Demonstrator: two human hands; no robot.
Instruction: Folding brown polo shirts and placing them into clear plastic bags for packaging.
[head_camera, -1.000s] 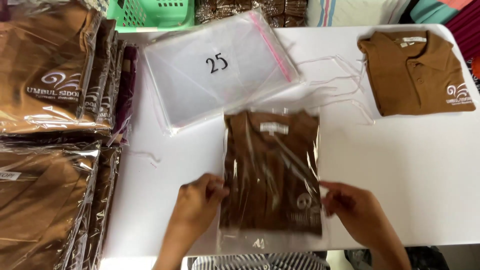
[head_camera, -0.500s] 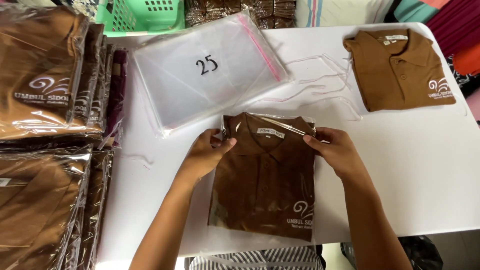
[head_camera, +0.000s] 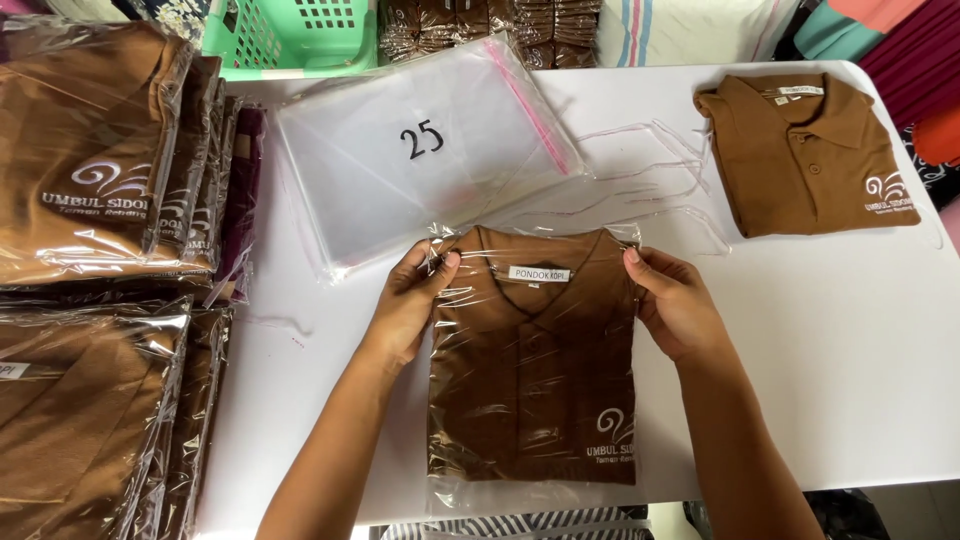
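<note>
A folded brown shirt (head_camera: 535, 370) in a clear bag lies flat on the white bench (head_camera: 830, 340), collar away from the person, near the front edge; the left hand (head_camera: 412, 300) pinches the bag's top left corner between thumb and fingers, the right hand (head_camera: 675, 300) pinches the top right corner the same way. Just beyond lies a stack of empty bags (head_camera: 420, 150), thin peeled strips (head_camera: 650, 180) beside it; an unbagged shirt (head_camera: 810, 155) sits far right, bagged shirts (head_camera: 90, 160) are piled at left, a green basket (head_camera: 290, 35) behind.

Bright even light, sharp focus, glare on plastic wrap (head_camera: 530, 400)
</note>
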